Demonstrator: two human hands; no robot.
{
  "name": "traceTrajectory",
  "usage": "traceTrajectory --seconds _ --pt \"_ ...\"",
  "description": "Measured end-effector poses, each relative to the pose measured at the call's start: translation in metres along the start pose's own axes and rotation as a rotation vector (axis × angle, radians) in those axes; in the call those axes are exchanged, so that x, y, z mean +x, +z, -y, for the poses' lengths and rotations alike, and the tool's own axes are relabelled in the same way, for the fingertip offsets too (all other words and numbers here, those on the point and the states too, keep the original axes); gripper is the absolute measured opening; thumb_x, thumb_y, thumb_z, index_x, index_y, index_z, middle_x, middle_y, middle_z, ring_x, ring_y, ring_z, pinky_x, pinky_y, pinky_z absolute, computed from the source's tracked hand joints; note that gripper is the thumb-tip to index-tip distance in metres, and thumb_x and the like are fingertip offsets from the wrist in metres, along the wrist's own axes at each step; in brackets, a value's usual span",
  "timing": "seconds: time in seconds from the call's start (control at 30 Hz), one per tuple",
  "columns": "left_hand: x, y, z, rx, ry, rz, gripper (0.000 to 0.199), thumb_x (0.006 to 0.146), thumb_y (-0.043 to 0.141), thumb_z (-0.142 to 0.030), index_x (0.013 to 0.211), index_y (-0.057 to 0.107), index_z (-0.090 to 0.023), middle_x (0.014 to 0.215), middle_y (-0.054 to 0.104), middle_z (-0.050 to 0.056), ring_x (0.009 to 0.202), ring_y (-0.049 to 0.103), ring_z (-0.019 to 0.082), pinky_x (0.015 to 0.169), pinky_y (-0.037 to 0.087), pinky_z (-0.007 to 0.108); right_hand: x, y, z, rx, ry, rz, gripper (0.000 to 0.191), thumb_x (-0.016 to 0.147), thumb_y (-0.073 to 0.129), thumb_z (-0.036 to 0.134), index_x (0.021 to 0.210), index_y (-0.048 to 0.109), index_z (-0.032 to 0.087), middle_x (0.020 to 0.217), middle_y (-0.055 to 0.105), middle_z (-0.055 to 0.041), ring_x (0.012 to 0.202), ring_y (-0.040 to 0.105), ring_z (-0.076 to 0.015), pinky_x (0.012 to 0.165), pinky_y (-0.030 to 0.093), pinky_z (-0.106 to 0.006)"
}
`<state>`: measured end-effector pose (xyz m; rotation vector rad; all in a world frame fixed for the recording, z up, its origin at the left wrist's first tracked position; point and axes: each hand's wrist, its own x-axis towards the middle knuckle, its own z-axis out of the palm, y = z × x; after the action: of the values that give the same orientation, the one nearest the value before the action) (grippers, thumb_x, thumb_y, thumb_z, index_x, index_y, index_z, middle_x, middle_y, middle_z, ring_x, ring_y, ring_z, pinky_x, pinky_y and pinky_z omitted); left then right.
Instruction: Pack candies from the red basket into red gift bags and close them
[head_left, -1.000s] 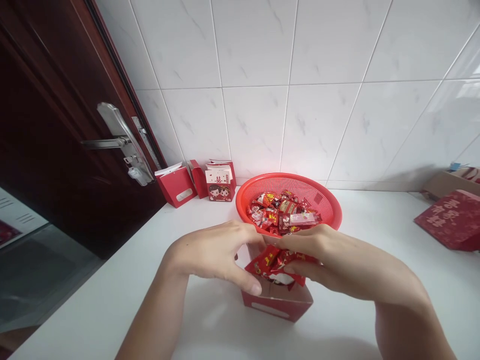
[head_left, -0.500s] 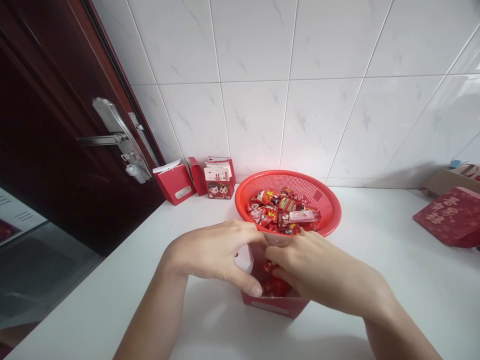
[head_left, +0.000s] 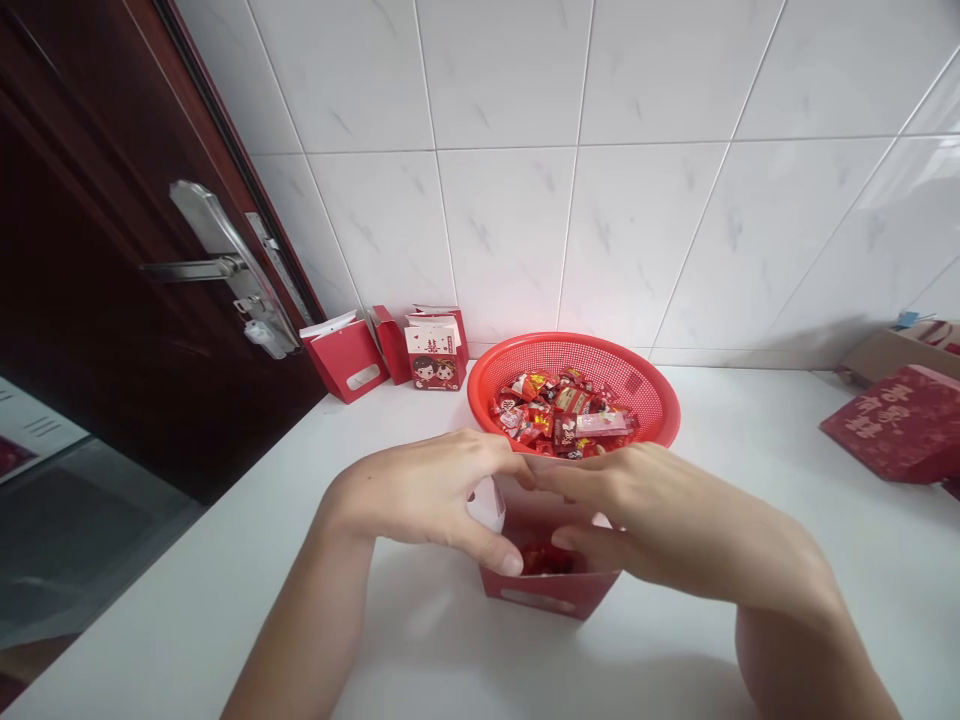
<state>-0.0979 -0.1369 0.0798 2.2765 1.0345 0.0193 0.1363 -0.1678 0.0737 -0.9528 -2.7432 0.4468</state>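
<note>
A red paper candy box (head_left: 536, 594) stands open-topped on the white table, with red-wrapped candies (head_left: 546, 558) at its bottom. My left hand (head_left: 435, 500) spans the box's left side, thumb on the near rim and fingers at the far rim, steadying it. Over the right part of the opening is my right hand (head_left: 667, 520). Its fingers reach the far rim, while its thumb is apart from them above the candies; I see nothing held in it. Just behind the box sits a red plastic basket (head_left: 667, 400) of mixed wrapped candies (head_left: 574, 405).
Several paper boxes stand against the tiled wall at the back left, among them a red one (head_left: 345, 360) and one with cartoon figures (head_left: 435, 365). At the right lie a dark red box (head_left: 896, 425) and a cardboard carton (head_left: 889, 350). A dark door (head_left: 97, 200) borders the table's left.
My right hand has risen from inside the box to its far rim and let go of a red-wrapped candy. My left hand keeps its hold. The view has shifted slightly.
</note>
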Motion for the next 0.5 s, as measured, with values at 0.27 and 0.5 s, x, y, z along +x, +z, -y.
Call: traceTrajectory --seconds 0.27,0.5 --pt "0.008 -0.010 0.011 -0.075 -0.051 -0.023 0.050 0.081 0.071 -0.057 0.122 0.072 -0.027 0.127 0.072 0.006 0.106 0.070 0.024 0.082 0.053 0.028 -0.017 -0.016 -0.022 -0.049 0.121 -0.260 0.021 0.097 0.056 0.028 0.111 0.071 0.024 0.081 0.075 -0.0029 0.066 0.068 -0.0167 0.056 0.046 -0.026" --pt "0.006 -0.019 0.022 -0.177 0.033 -0.213 0.029 0.075 0.078 -0.039 0.101 0.079 -0.024 0.105 0.079 0.004 0.096 0.074 0.023 0.081 0.058 0.031 -0.013 -0.023 -0.033 0.027 0.227 -0.368 0.031 0.098 0.056 0.044 0.117 0.069 0.024 0.081 0.075 -0.0034 0.067 0.069 -0.0188 0.056 0.052 -0.029"
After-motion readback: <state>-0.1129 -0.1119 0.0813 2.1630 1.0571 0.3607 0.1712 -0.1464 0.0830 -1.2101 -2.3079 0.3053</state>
